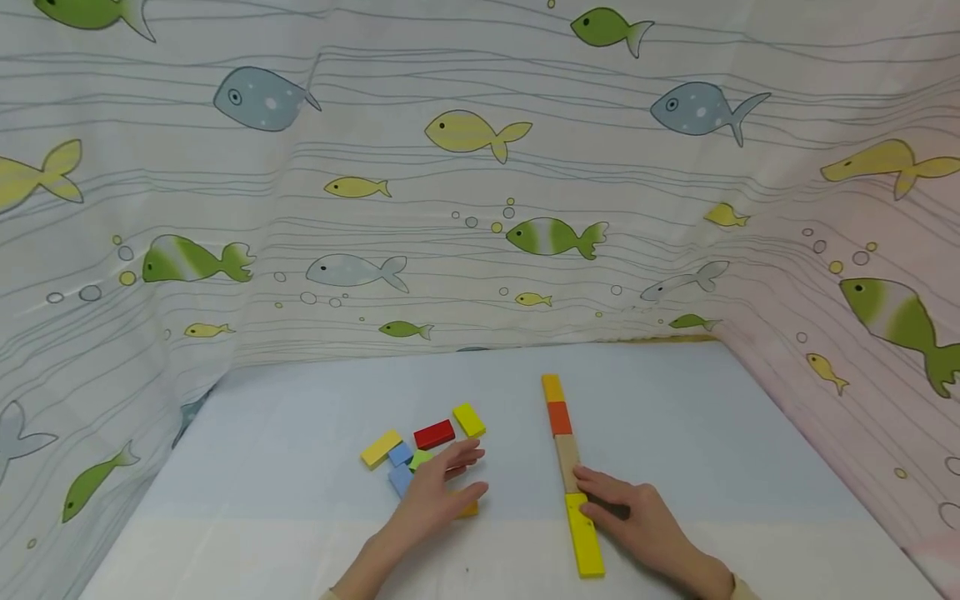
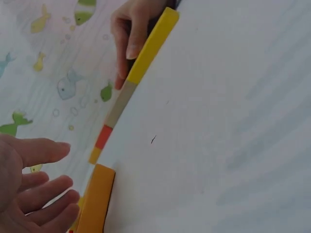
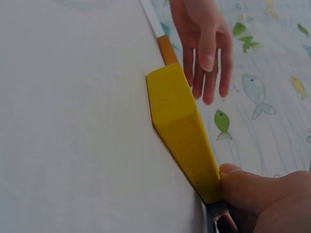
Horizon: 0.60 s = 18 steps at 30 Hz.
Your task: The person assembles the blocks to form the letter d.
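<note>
A straight row of blocks runs away from me: a long yellow block (image 1: pixel 585 546) nearest, then a plain wood block (image 1: pixel 567 462), an orange-red block (image 1: pixel 558 418) and an amber block (image 1: pixel 552 387). At the row's right side my right hand (image 1: pixel 641 521) rests its thumb against the yellow block, its fingertips beside the wood block. My left hand (image 1: pixel 435 490) hovers empty over the loose blocks, fingers spread and relaxed. An orange block (image 2: pixel 97 199) lies under it, partly covered in the head view. Around that hand are a green block (image 1: pixel 420 459) and a blue block (image 1: pixel 401 479).
Beyond the left hand lie a red block (image 1: pixel 435 434), a yellow block (image 1: pixel 469 420), a pale yellow block (image 1: pixel 382 449) and a small blue block (image 1: pixel 401 454). The white table (image 1: pixel 300 417) is bordered by a fish-print curtain (image 1: pixel 420 233) at the back and sides.
</note>
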Motion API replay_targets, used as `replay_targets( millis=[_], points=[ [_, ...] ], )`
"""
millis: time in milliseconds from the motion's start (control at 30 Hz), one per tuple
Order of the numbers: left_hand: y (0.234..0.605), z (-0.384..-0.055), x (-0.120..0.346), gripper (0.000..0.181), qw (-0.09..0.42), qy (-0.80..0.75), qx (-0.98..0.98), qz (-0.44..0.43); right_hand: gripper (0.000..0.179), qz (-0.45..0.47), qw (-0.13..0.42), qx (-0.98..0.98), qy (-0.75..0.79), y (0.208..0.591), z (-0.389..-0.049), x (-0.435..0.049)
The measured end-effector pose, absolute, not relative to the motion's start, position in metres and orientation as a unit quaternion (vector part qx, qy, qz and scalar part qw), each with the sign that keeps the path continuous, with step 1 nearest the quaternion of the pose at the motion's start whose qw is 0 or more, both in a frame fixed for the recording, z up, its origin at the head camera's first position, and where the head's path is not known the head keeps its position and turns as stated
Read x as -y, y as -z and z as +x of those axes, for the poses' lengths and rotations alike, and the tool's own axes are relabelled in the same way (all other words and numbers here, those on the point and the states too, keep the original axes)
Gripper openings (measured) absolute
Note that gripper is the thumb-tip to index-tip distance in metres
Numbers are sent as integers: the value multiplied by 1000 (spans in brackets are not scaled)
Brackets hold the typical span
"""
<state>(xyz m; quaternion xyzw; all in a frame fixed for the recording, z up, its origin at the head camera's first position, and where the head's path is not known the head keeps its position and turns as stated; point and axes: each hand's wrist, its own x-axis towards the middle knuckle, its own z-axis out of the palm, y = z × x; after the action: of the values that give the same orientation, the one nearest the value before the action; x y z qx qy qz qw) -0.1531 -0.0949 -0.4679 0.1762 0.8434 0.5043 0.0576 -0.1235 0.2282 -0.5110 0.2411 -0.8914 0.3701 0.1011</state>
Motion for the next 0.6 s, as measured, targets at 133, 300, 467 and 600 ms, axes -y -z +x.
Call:
replay_targets(
  millis=[133,300,467,600],
  points=[
    [467,-147,104,56,72,-489,-852,172,38,239,107,889,-375,512,-124,-229],
    [469,-142,116,59,89,-474,-861,160,39,235,96,889,-380,511,-124,-228],
    [471,-140,124,59,91,-478,-857,169,40,233,91,893,-373,510,-124,-227],
    [472,-141,126,57,92,-475,-858,173,40,236,92,894,-371,510,-123,-227]
  ],
)
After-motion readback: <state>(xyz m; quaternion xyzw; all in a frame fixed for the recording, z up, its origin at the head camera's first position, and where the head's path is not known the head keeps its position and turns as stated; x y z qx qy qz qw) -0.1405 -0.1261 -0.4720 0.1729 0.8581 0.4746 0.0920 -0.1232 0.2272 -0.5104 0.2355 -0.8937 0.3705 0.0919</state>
